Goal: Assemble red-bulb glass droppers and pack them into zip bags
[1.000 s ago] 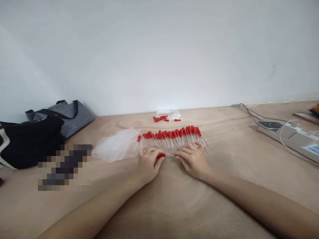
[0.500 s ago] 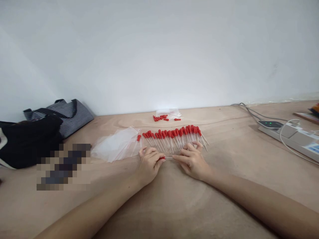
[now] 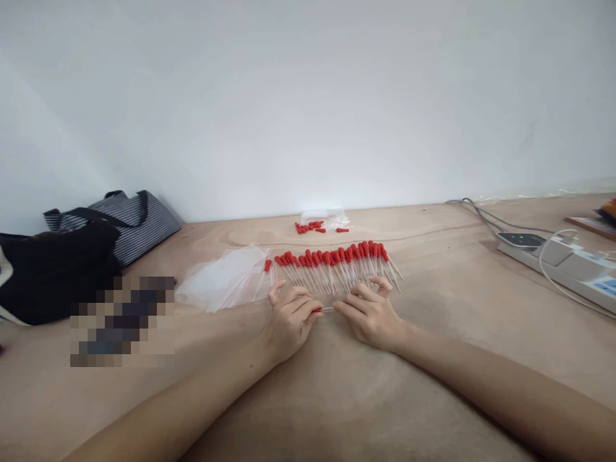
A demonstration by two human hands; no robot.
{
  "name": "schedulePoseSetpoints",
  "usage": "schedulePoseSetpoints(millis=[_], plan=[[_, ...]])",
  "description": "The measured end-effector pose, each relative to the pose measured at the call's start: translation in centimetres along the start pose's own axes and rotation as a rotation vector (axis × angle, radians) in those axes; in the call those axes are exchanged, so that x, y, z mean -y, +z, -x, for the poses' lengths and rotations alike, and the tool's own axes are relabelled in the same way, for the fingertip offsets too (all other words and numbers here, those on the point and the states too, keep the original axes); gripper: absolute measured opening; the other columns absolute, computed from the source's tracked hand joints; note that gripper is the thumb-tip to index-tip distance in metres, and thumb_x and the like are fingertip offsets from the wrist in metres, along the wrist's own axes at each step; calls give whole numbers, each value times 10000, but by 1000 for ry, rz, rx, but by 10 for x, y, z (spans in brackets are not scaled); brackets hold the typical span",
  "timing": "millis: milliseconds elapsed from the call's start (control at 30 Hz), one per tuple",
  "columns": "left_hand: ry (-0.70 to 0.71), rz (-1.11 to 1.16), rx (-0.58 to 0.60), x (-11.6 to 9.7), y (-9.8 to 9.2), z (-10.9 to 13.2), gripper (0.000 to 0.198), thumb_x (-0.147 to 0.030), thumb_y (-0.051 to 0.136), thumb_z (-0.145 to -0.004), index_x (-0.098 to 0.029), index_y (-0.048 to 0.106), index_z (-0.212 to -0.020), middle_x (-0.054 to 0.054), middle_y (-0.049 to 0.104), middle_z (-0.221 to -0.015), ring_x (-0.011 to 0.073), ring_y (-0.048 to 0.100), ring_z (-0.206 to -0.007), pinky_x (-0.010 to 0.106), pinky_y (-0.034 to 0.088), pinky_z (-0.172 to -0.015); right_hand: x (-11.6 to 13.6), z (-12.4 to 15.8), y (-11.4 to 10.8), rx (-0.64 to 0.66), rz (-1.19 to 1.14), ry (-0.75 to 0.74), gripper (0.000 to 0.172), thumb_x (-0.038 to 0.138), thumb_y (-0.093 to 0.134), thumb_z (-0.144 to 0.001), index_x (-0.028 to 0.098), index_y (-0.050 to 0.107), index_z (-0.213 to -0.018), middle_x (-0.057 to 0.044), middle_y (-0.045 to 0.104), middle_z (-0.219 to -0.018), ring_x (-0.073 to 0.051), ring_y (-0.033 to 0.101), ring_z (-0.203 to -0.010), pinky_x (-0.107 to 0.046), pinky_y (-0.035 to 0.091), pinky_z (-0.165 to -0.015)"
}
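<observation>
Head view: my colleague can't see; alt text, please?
The left hand pinches a red bulb, the right hand a clear tube, at a wooden table. Beyond them lies a row of red-topped droppers, with plastic bags left of it.

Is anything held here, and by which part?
Yes, a dropper: the left hand pinches its red bulb, the right hand its clear tube.

Pale wood-grain tabletop (image 3: 447,263), pretty loaded. There's a messy row of red-bulbed droppers (image 3: 337,256) across the middle, clear zip bags (image 3: 216,279) fanned out just left of it, and loose red rubber bulbs (image 3: 312,225) behind. Black bag (image 3: 58,273) and striped bag (image 3: 149,224) far left, power strip (image 3: 558,269) way over right, plus something pixelated (image 3: 128,314) near the bags.
</observation>
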State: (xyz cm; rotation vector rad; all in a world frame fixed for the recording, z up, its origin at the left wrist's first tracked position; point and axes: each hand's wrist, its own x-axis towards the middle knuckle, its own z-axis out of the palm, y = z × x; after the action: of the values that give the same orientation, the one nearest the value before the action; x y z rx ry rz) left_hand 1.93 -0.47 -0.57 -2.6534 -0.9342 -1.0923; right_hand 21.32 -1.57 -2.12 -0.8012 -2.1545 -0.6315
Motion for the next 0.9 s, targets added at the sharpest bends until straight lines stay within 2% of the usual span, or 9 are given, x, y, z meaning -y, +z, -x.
schedulePoseSetpoints(millis=[267,500,633,800,900], plan=[[53,-6,-49,-3,-1,0,148,-207,481,-830,-198,589,-730,-35,649,-633,149,588,-739,422,113,-976,10,-4,1,116,-169,162,169,121,412,-803,162,564,-741,4,559,-617,-144,419,-701,-374,189,-780],[110,-59,-124,3,-1,-2,91,-246,537,-814,-224,611,-766,-55,666,-635,153,597,-741,424,90,-996,7,-7,0,211,-283,248,189,156,403,-834,175,569,-745,10,586,-621,-135,426,-706,-370,168,-797],[108,-125,-114,10,-6,-2,192,-389,529,-807,-249,631,-890,-3,691,-807,189,586,-836,439,89,-992,1,-7,0,175,-243,248,189,197,410,-854,197,584,-780,18,600,-648,-132,434,-719,-366,158,-799],[120,-203,-157,12,-5,2,136,-333,528,-818,-297,657,-790,-1,666,-974,191,555,-953,472,112,-980,-3,-4,-1,127,-182,194,171,250,447,-855,214,609,-811,20,603,-662,-130,445,-729,-366,148,-821],[136,-235,-138,9,-2,2,152,-363,523,-816,-289,654,-811,19,647,-1040,208,537,-1006,484,100,-983,-2,-4,-2,98,-183,168,181,249,442,-861,214,613,-815,20,605,-667,-126,448,-724,-359,158,-822]])
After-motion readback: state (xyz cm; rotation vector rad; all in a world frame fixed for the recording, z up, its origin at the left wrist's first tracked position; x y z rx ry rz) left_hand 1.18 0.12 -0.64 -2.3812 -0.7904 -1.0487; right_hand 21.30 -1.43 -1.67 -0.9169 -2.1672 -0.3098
